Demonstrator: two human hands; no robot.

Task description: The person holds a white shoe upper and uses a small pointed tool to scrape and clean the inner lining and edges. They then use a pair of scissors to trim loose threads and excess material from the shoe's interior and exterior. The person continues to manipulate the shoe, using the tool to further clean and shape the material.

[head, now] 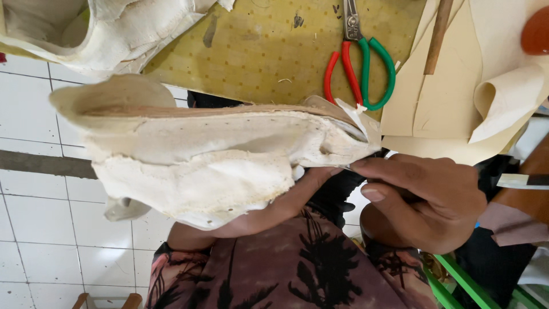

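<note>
Held over the lap, just below the red-and-green scissors [360, 68]: cream shoe upper [217, 154], seemingly light, soft and floppy, cradled from beneath by left hand [269, 209], toe edge pinched by right hand [423, 200] fingertips; best gripped along stitched rim.

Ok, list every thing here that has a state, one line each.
cream fabric shoe upper: held off the table, lying sideways, edges raw.
left hand: under the upper, supporting it.
right hand: fingers pinching the upper's tip.
scissors: shut, lying on the yellow board.
cream sheets: stacked, one edge curled.
</note>
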